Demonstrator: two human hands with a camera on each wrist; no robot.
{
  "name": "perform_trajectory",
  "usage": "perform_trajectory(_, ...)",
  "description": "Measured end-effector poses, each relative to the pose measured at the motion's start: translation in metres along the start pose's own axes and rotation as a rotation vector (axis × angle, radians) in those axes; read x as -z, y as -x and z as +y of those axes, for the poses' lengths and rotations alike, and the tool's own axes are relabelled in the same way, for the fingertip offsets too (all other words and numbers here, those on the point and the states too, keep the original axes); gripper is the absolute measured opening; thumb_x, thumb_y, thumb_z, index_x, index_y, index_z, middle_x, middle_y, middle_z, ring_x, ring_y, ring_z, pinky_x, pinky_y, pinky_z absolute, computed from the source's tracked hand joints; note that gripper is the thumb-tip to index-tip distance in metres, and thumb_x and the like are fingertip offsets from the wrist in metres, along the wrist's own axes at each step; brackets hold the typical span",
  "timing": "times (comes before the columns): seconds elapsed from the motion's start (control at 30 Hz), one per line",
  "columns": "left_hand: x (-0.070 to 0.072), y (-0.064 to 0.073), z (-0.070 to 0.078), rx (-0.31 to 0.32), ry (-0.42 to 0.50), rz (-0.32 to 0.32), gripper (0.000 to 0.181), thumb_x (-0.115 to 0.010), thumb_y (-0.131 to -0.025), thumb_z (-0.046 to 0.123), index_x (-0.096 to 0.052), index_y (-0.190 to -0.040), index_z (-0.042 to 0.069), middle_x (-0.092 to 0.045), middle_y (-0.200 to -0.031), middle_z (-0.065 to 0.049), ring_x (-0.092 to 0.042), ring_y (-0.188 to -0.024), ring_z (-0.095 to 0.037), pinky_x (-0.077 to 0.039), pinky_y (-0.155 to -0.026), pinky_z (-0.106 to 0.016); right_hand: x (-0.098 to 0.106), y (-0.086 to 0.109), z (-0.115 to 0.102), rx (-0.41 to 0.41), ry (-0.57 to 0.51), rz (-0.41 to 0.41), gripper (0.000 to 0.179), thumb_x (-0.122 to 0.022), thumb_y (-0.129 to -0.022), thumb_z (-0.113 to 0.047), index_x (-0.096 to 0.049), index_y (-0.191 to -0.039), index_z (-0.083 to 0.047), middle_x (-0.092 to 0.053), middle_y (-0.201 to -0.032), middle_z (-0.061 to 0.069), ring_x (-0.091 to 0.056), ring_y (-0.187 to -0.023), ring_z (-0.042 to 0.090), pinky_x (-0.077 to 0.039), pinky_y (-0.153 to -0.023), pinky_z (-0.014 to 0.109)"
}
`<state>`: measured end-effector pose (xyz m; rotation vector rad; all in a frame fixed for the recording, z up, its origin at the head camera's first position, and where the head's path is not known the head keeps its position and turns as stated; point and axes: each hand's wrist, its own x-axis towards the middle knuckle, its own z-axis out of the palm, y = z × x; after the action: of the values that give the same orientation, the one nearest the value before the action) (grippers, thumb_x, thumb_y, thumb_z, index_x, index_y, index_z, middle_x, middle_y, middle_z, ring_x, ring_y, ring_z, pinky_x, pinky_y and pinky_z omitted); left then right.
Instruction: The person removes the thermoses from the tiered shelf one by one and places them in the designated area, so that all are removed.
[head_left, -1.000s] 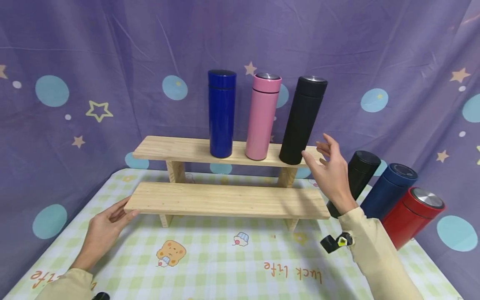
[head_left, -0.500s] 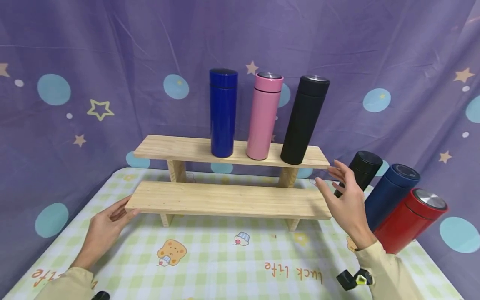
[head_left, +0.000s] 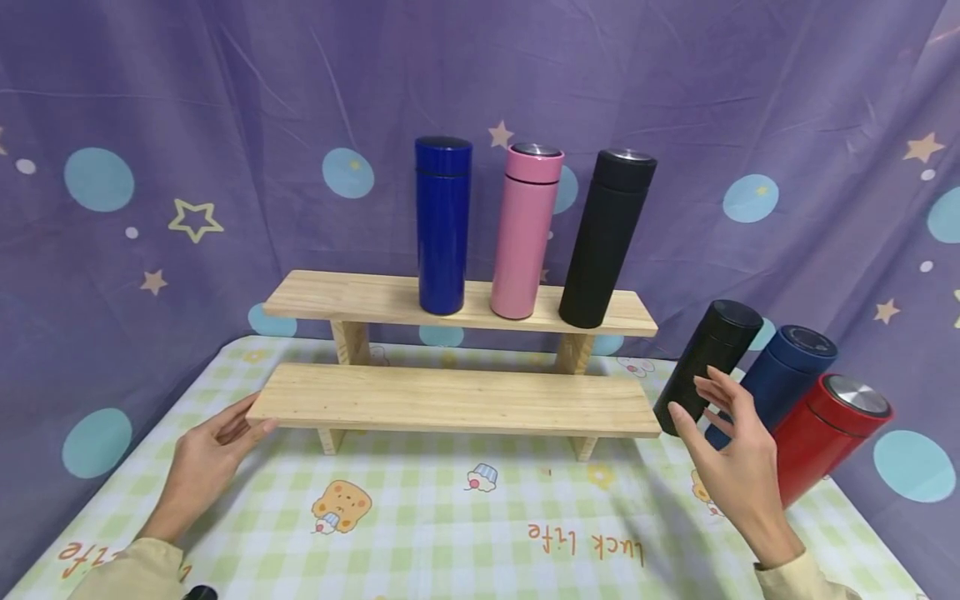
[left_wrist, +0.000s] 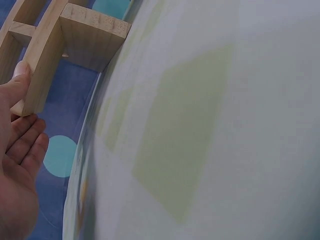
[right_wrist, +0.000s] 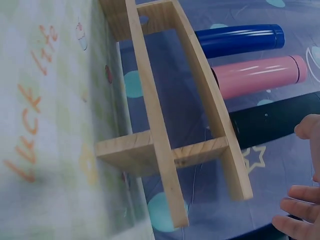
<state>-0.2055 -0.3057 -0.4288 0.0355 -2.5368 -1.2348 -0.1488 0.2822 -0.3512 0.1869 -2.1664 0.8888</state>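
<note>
My left hand (head_left: 204, 468) grips the left end of the lower board of a two-tier wooden stand (head_left: 450, 402); in the left wrist view the thumb lies on the board (left_wrist: 42, 75) and the fingers are under its end. My right hand (head_left: 738, 471) holds nothing, fingers spread and loosely bent. It is in front of a black thermos bottle (head_left: 693, 358) and a dark blue thermos (head_left: 787, 375), overlapping both. Beside them leans a red thermos (head_left: 828, 433). On the upper board stand a blue thermos (head_left: 442, 233), a pink thermos (head_left: 525, 242) and another black thermos (head_left: 606, 242).
A green-and-white checked cloth (head_left: 420, 517) with cartoon prints covers the table. Behind it hangs a purple curtain (head_left: 247, 108) with stars and dots. The stand's legs (head_left: 348, 342) show beneath the upper board.
My right hand has drawn away from the black thermos on the upper board, down and to the right, toward the group of bottles at the right. The left hand has stayed at the stand.
</note>
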Motion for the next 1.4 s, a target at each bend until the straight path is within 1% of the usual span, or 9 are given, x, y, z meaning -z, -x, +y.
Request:
perform_trajectory(0.3,0.001,0.000,0.000,-0.002,0.006,-0.004,0.073,-0.070,-0.100,0.042,-0.046,-0.154,-0.003,-0.053,-0.139,-0.036,-0.056,-0.124,-0.051,-0.045,-0.072,0.000,0.019,0.023,0.005,-0.101,0.023,0.032,0.075,-0.082,-0.085,0.006,-0.047,-0.151,-0.002,-0.064,-0.134,0.018,-0.049,-0.116,-0.014,-0.039,-0.093,0.000)
perform_trajectory(0.43,0.000,0.000,0.000,0.000,0.008,0.003,0.074,-0.071,-0.100,0.042,-0.046,-0.153,-0.003,-0.053,-0.139,-0.036,-0.056,-0.124,-0.051,-0.046,-0.073,0.000,0.025,0.034,0.007,-0.177,0.048,0.054,0.071,-0.081,-0.089,0.002,-0.047,-0.151,-0.003,-0.063,-0.135,0.018,-0.048,-0.114,-0.016,-0.039,-0.093,0.000)
perform_trajectory(0.63,0.001,0.000,0.000,0.007,0.003,0.005,0.074,-0.071,-0.100,0.043,-0.046,-0.154,-0.002,-0.053,-0.139,-0.035,-0.056,-0.124,-0.051,-0.046,-0.072,0.000,0.030,0.047,0.014,-0.277,0.087,0.122,0.066,-0.080,-0.090,-0.002,-0.050,-0.149,-0.005,-0.065,-0.131,0.016,-0.050,-0.109,-0.016,-0.040,-0.092,0.001)
perform_trajectory(0.73,0.000,-0.001,0.000,-0.003,0.007,0.004,0.073,-0.071,-0.100,0.041,-0.046,-0.153,-0.002,-0.054,-0.138,-0.035,-0.057,-0.123,-0.050,-0.046,-0.072,0.000,0.033,0.053,0.018,-0.316,0.116,0.166,0.063,-0.081,-0.091,-0.007,-0.053,-0.147,-0.008,-0.066,-0.128,0.008,-0.050,-0.106,-0.016,-0.040,-0.093,0.001)
perform_trajectory(0.9,0.000,-0.001,0.000,0.000,0.004,0.008,0.074,-0.071,-0.100,0.042,-0.047,-0.153,-0.002,-0.054,-0.138,-0.035,-0.057,-0.123,-0.050,-0.046,-0.072,0.000,0.039,0.061,0.027,-0.279,0.121,0.270,0.061,-0.083,-0.088,-0.003,-0.058,-0.143,-0.005,-0.062,-0.119,-0.021,-0.054,-0.104,-0.012,-0.042,-0.088,0.000)
perform_trajectory(1.0,0.000,0.000,0.000,-0.004,0.007,0.005,0.073,-0.071,-0.100,0.041,-0.046,-0.154,-0.002,-0.054,-0.139,-0.035,-0.057,-0.123,-0.050,-0.045,-0.072,0.000,0.043,0.066,0.033,-0.271,0.123,0.332,0.058,-0.082,-0.087,-0.003,-0.061,-0.141,-0.006,-0.057,-0.116,-0.032,-0.055,-0.101,-0.012,-0.043,-0.085,0.000)
perform_trajectory(1.17,-0.001,-0.001,0.001,-0.011,0.012,0.002,0.072,-0.071,-0.100,0.041,-0.046,-0.154,-0.002,-0.054,-0.138,-0.035,-0.057,-0.123,-0.051,-0.045,-0.073,0.000,0.048,0.073,0.042,-0.309,0.128,0.397,0.057,-0.082,-0.087,-0.005,-0.064,-0.140,-0.009,-0.059,-0.115,-0.030,-0.057,-0.099,-0.013,-0.044,-0.083,0.000)
perform_trajectory(1.3,0.000,0.000,0.001,0.000,0.010,-0.003,0.073,-0.070,-0.100,0.042,-0.046,-0.154,-0.001,-0.053,-0.139,-0.036,-0.056,-0.123,-0.051,-0.045,-0.072,0.001,0.051,0.075,0.050,-0.352,0.134,0.422,0.058,-0.083,-0.087,-0.009,-0.063,-0.141,-0.015,-0.060,-0.117,-0.027,-0.055,-0.098,-0.016,-0.044,-0.082,0.000)
perform_trajectory(1.4,0.001,0.000,0.001,0.003,0.006,-0.006,0.073,-0.070,-0.100,0.042,-0.045,-0.155,-0.001,-0.053,-0.139,-0.036,-0.057,-0.123,-0.051,-0.045,-0.071,0.001,0.052,0.076,0.056,-0.385,0.149,0.424,0.061,-0.085,-0.086,-0.012,-0.061,-0.142,-0.018,-0.057,-0.115,-0.029,-0.054,-0.096,-0.018,-0.042,-0.080,-0.001)
